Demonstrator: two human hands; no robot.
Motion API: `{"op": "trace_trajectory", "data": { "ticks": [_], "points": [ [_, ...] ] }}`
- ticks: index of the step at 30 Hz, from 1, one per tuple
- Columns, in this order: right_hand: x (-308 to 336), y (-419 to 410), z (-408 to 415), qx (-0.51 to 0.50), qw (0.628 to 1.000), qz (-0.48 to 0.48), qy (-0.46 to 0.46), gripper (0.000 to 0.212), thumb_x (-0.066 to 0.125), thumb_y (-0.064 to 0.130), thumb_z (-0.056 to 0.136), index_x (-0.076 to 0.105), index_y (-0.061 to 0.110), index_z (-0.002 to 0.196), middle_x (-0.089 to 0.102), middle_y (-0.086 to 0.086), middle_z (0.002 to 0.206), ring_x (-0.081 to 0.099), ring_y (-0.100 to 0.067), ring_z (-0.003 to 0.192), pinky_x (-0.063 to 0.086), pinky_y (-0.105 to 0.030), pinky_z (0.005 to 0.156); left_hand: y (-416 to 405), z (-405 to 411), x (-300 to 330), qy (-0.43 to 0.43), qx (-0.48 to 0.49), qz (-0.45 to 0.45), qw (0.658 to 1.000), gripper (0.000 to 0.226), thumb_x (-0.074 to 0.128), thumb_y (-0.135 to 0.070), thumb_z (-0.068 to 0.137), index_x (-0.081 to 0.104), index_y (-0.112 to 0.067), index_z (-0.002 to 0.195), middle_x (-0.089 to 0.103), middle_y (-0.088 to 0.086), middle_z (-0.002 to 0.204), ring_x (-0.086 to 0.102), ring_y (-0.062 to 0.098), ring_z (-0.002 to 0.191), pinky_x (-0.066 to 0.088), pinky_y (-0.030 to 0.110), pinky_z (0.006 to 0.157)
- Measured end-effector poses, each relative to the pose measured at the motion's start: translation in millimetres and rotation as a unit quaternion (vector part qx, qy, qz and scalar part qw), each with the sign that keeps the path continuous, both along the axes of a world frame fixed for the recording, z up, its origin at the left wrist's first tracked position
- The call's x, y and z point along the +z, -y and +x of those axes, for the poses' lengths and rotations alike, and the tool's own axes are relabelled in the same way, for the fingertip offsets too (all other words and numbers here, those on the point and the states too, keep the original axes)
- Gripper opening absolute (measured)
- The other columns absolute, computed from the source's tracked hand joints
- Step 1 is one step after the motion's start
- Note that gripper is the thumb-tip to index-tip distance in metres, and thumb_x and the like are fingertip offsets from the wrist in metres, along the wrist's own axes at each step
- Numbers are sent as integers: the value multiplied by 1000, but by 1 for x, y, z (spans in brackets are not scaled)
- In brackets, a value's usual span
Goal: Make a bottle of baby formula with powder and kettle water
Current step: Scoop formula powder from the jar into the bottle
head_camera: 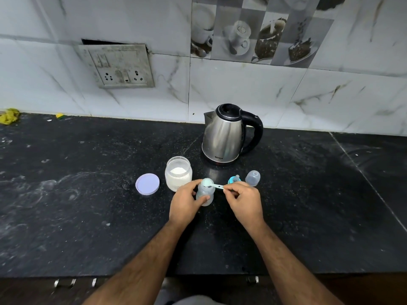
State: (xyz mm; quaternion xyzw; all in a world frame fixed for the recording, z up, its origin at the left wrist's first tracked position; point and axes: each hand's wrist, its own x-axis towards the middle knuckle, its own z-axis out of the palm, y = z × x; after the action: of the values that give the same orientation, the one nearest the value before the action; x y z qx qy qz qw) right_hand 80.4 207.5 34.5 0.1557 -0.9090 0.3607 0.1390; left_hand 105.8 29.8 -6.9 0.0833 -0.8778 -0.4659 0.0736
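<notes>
The left hand (pixel 186 204) grips the open baby bottle (pixel 205 192) upright on the black counter (pixel 88 205) while the right hand (pixel 244 201) pinches a blue scoop (pixel 212 184) over its mouth, powder jar (pixel 178 173) just beyond the left hand, kettle (pixel 226 135) farther back

Home kitchen. Black stone worktop (pixel 88 194) against marble-look wall tiles (pixel 242 84), one band printed with coffee cups and cake (pixel 253 34). Grimy switch-and-socket plate (pixel 116 66) set in the wall. Steel kettle (pixel 226 135) standing near the wall. Yellow cloth (pixel 8 116) at the back left edge. Drawer handles (pixel 66 282) below the front edge.
</notes>
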Motion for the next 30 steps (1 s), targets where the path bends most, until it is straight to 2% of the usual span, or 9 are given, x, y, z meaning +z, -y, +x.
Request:
{"op": "trace_trajectory", "data": {
  "ticks": [4,9,13,15,19,23,25,28,30],
  "points": [
    [-3,-1,2,-3,1000,8,-11,11,76,6,79,78,15,85,69,6,76,62,-8,63,53,-27,64,0,-1,-2,5,1,3,1000,50,79,-33,73,63,-40,120,65,-22,93,53,-6,79,41,17,70],
    [-2,0,4,-9,1000,-25,4,12,77,5,80,79,14,88,71,7,77,61,-4,63,51,-17,68,0,-1,-2,5,2,4,1000,51,80,-32,74,62,-40,121,66,-21,94,53,-6,79,42,18,71],
    [-2,0,3,-40,993,-89,64,9,76,9,83,79,13,90,73,5,74,69,-9,63,58,-28,71,0,0,-1,6,1,7,1000,51,80,-31,74,62,-37,122,66,-21,100,53,-8,81,41,16,72],
    [1,0,2,-47,989,-109,88,8,75,8,84,79,14,89,73,5,72,70,-9,63,59,-28,71,0,1,-1,5,4,7,1000,52,80,-30,75,61,-35,123,66,-21,103,53,-10,83,41,15,73],
    [6,2,3,-56,974,-165,142,14,72,6,86,76,19,85,71,7,68,69,-6,58,58,-20,66,0,3,1,7,9,13,1000,58,80,-28,75,59,-33,129,63,-21,102,54,-6,84,42,18,74],
    [8,3,2,-65,961,-205,174,9,71,6,87,76,13,89,74,3,72,69,-5,57,52,-13,55,3,5,-2,16,19,15,1000,61,81,-30,75,57,-30,131,62,-19,106,55,0,86,46,22,79],
    [8,3,2,-66,961,-207,174,8,71,6,87,76,12,88,73,2,71,68,-5,55,49,-13,53,5,7,-5,20,23,13,999,63,81,-33,75,56,-29,132,63,-18,111,55,2,88,47,24,81],
    [8,3,3,-62,967,-197,150,11,72,5,86,76,15,86,72,5,69,69,-6,56,54,-17,61,7,8,-8,23,26,11,999,64,80,-36,75,55,-29,134,63,-17,116,56,3,90,48,24,83],
    [7,2,3,-50,979,-168,101,13,74,4,84,78,15,87,73,7,70,70,-6,59,56,-21,66,7,8,-6,26,25,13,999,65,80,-36,76,55,-29,135,63,-17,115,56,4,90,49,26,83]
  ]
}}
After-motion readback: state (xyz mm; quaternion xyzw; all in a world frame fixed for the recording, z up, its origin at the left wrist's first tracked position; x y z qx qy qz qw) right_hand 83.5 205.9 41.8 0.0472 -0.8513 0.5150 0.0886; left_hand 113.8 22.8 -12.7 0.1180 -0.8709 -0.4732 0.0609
